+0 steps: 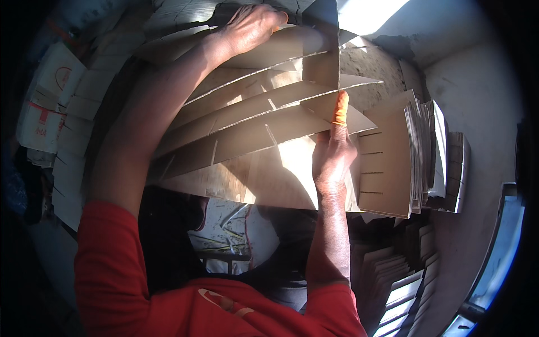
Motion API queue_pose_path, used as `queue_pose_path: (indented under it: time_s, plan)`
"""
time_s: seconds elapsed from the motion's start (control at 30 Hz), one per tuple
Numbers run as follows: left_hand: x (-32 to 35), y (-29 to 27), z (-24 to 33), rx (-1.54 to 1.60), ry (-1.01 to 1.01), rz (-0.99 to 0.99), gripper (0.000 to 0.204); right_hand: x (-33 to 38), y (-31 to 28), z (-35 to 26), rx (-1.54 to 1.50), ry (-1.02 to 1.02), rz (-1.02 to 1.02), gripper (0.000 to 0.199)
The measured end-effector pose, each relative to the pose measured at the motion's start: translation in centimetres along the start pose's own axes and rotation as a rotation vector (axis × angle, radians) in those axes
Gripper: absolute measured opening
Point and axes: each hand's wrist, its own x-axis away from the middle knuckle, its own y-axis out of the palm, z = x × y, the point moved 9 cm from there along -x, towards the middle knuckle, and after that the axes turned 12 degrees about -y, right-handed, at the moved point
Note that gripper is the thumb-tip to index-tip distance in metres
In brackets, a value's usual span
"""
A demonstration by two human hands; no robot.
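Note:
Several long slotted cardboard strips [241, 126] stand on edge side by side above the wooden tabletop [269, 180]. A crosswise cardboard strip [321, 67] meets them near their right ends. My right hand [335, 157] pinches the near end of this crosswise strip, its raised finger in an orange finger cover [341, 108] lying against the board. At the far side, my left hand [252, 27] is closed at the upper edge of the farthest long strip; an orange cover shows on one of its fingers. The fingertips of the left hand are partly hidden.
To the right stands a stack of slotted cardboard sheets [387, 157] beside a wall [483, 112]. More cardboard pieces [398, 292] lie below it. Cardboard boxes [48, 106] are piled at the left. Scraps [233, 230] litter the floor under the table.

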Motion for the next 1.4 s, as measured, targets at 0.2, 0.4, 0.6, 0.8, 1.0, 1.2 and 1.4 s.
queue_pose_path:
  time_s: [0.2, 0.4, 0.6, 0.8, 1.0, 1.2, 1.4]
  plan:
    - [0.4, -0.8, 0.2, -0.036, -0.037, 0.072, 0.024, 0.8, 0.0, 1.6, -0.337, 0.186, 0.031, 0.049]
    - [1.3, -1.1, 1.2, -0.112, -0.110, -0.032, 0.022, 1.7, -1.3, -1.0, -0.011, -0.139, 0.036, 0.054]
    - [4.0, -2.9, 5.1, 0.172, -0.056, -0.112, 0.008, 2.4, -3.5, -3.4, 0.292, 0.077, -0.306, 0.029]
    - [7.6, 1.0, 4.8, 0.298, -0.144, -0.334, 0.009, 4.6, -3.1, -3.9, 0.287, -0.050, -0.383, 0.061]
    - [9.0, -6.1, 3.7, 0.129, -0.356, -0.240, 0.026, 4.4, -3.6, -2.7, 0.337, -0.052, -0.320, 0.051]
    - [21.8, -20.9, 3.5, 0.423, -0.524, 0.242, 0.033, 5.6, -4.3, -1.7, 0.404, -0.121, -0.371, 0.042]
    - [51.3, -19.1, -5.0, 0.403, -1.333, 0.098, 0.032, 4.8, -4.7, -1.6, 0.510, -0.099, -0.493, 0.029]
